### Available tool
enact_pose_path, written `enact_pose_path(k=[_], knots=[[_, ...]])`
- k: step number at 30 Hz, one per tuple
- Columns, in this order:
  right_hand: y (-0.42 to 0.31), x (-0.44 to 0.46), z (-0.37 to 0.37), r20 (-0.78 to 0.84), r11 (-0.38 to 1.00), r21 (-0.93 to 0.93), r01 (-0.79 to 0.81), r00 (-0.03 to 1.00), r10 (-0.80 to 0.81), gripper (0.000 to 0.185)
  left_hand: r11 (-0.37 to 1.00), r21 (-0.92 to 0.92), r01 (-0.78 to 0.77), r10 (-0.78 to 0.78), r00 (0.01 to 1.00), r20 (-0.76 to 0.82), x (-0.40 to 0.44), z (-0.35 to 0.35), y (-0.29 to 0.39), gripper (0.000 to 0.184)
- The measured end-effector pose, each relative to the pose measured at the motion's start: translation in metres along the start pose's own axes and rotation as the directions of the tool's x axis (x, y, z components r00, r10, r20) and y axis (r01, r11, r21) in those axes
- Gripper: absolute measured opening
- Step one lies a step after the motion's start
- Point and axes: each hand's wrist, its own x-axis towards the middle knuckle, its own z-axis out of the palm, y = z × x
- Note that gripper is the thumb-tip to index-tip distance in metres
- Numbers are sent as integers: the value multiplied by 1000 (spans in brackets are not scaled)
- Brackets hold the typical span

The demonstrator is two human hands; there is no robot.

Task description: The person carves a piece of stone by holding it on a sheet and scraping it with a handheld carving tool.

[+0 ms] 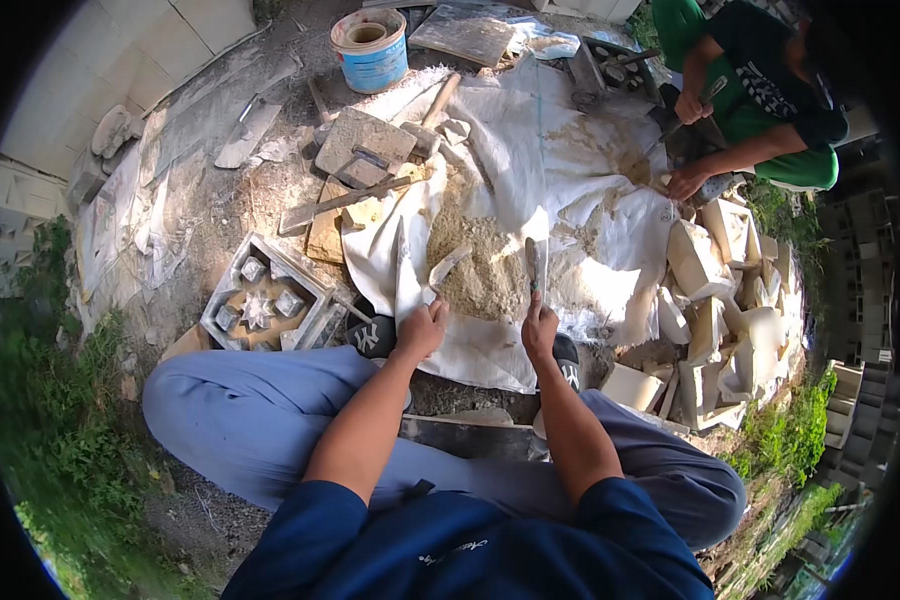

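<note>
Sandy powder mound [490, 282] on the white sheet [510, 180], just forward of us. Left hand [423, 328] closed round a trowel [450, 265], blade slanting forward-right over the mound; right hand [540, 328] closed round a flat-bladed tool [536, 264], long axis forward, beside the mound's right edge.

Clearance existed between left hand [423, 328] and right hand [540, 330], above sand [490, 285]; pale blocks [698, 262] obstructed the right.
</note>
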Motion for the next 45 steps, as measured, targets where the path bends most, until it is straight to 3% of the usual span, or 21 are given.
enact_pose_path(k=[1, 3, 5, 6, 9, 13, 15, 17, 19, 21, 23, 24, 25, 28, 32, 34, 37, 40, 42, 45], knots=[[2, 2, -2, -48, 998, 63, 25, 999, -22, 79, 1000, -2, -15, 15, 1000, -9, 2, 1, -1, 56], [11, 6, -3, 8, 1000, 0, -29, 1000, 29, 79, 999, -4, -43, 43, 999, -17, 8, 3, -3, 56], [24, 10, 3, 82, 920, -364, -144, 979, 185, 79, 999, 13, -30, 30, 1000, 0, 13, 6, -10, 55], [9, 5, -1, 108, 898, -383, -216, 955, 276, 81, 999, 15, -35, 35, 999, -4, 13, 4, -7, 55], [15, 4, 8, 44, 940, -267, -211, 972, 231, 80, 1000, 24, -12, 11, 1000, 7, 7, 0, -4, 56], [8, 0, -2, 75, 968, -206, -141, 984, 160, 75, 997, 59, -46, 47, 999, -20, 12, 2, -6, 55], [4, -3, -5, -31, 997, -51, -52, 998, 51, 75, 996, 53, -68, 70, 996, -52, 5, 4, -8, 54], [-6, -8, -12, 17, 994, -69, -84, 996, 85, 75, 1000, 19, -1, 1, 1000, -7, 1, -1, 4, 54], [-2, -11, -10, 47, 888, -393, -238, 960, 277, 76, 999, 41, -27, 27, 1000, -12, 6, 2, -2, 54], [4, -10, -11, 115, 873, -417, -255, 938, 328, 78, 996, 71, -53, 56, 998, -33, 9, 4, -5, 54], [12, -10, -10, 100, 904, -329, -272, 942, 320, 78, 997, 69, -46, 48, 999, -26, 11, 4, -8, 54], [17, -10, -8, 61, 935, -302, -187, 975, 214, 76, 997, 62, -37, 38, 999, -16, 11, 5, -8, 55], [22, -9, -10, 58, 935, -299, -190, 975, 216, 76, 997, 65, -40, 41, 999, -15, 12, 6, -8, 55], [20, -11, -16, -54, 999, 35, -3, 999, 4, 76, 992, 111, -55, 63, 996, -65, 8, 4, -6, 55], [10, -8, -26, -60, 999, -46, 4, 998, -7, 76, 999, 43, -20, 21, 1000, -17, 11, 11, -11, 54], [13, -3, -25, 64, 879, -429, -210, 963, 262, 75, 998, 40, -37, 39, 998, -40, 10, 9, -6, 54], [5, -2, -28, 92, 877, -406, -259, 943, 321, 80, 998, 54, 28, -28, 1000, 2, 4, -2, 4, 53], [-5, -4, -34, 58, 914, -331, -237, 961, 270, 77, 1000, 18, 15, -16, 1000, 19, 6, 1, 2, 53], [-6, 2, -34, 44, 930, -293, -221, 969, 244, 76, 991, 118, -57, 64, 996, -60, 14, 8, -10, 53], [-2, 3, -35, 76, 982, -144, -121, 988, 133, 75, 997, 66, -30, 32, 999, -38, 14, 11, -13, 53]])
